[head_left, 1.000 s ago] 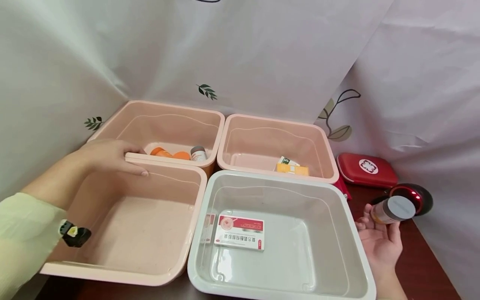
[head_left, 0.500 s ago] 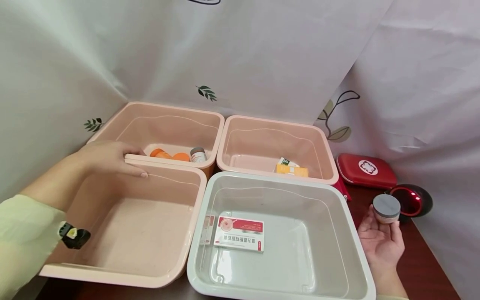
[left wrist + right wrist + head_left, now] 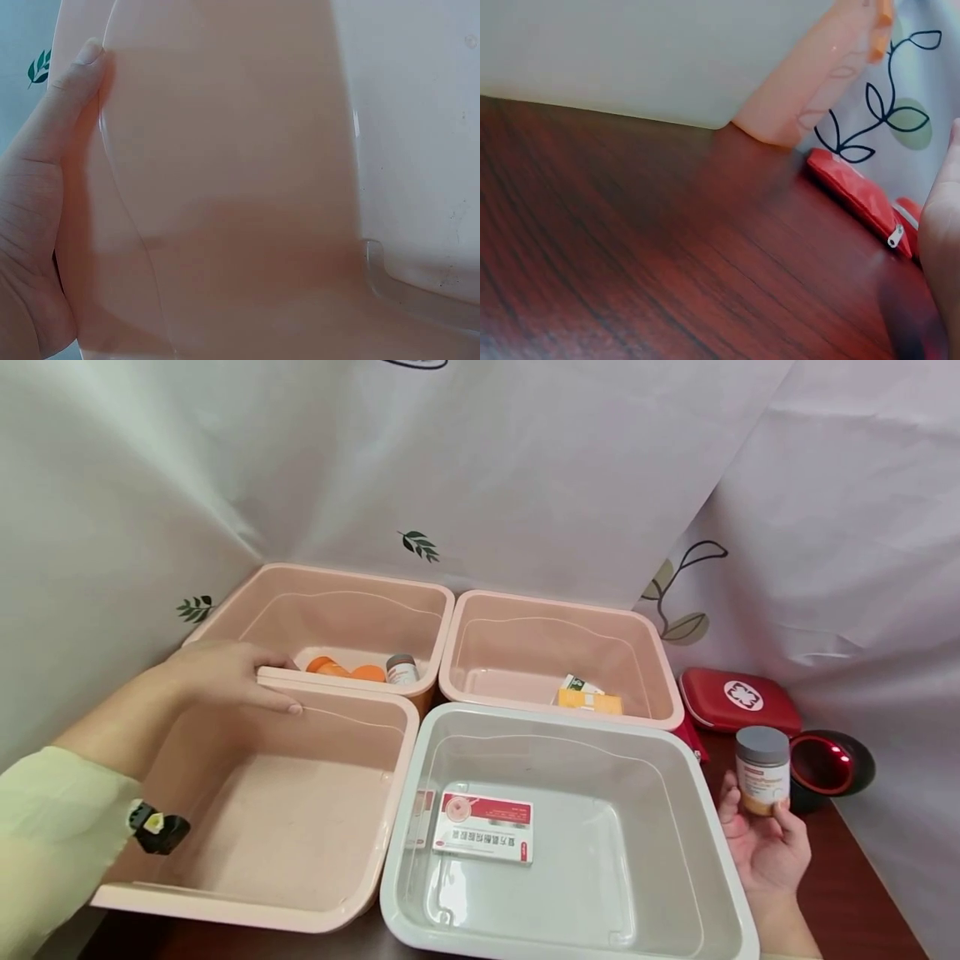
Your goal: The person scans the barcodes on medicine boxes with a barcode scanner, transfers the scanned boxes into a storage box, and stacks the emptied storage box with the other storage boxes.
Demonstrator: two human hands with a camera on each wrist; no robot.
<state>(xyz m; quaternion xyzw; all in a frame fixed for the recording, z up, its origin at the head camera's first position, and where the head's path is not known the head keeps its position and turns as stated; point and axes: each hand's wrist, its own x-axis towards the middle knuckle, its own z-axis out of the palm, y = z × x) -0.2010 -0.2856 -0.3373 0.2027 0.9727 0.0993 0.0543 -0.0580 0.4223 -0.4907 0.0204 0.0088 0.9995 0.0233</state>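
Note:
In the head view my right hand (image 3: pixel 768 852) holds a pill bottle (image 3: pixel 762 772) upright by its lower part, fingers and thumb on either side. It has a grey lid and a white-and-orange label facing me. Only an edge of that hand (image 3: pixel 941 225) shows in the right wrist view; the bottle is out of it. My left hand (image 3: pixel 225 681) grips the back rim of the front-left pink bin (image 3: pixel 300 918). Its thumb (image 3: pixel 79 75) lies along the inner wall in the left wrist view, and the other fingers are mostly hidden behind the rim.
A grey bin (image 3: pixel 570 935) holds a red-and-white medicine box (image 3: pixel 483 828). Behind stand two pink bins, one with orange-capped bottles (image 3: pixel 327 667) and a grey-capped bottle (image 3: pixel 402 669), the other with a yellow box (image 3: pixel 590 702). A red first-aid case (image 3: pixel 742 700) and a black round object (image 3: pixel 832 764) lie right.
My right hand has turned the pill bottle from tilted, lid toward me, to upright with its label showing. The left hand stays on the bin's rim.

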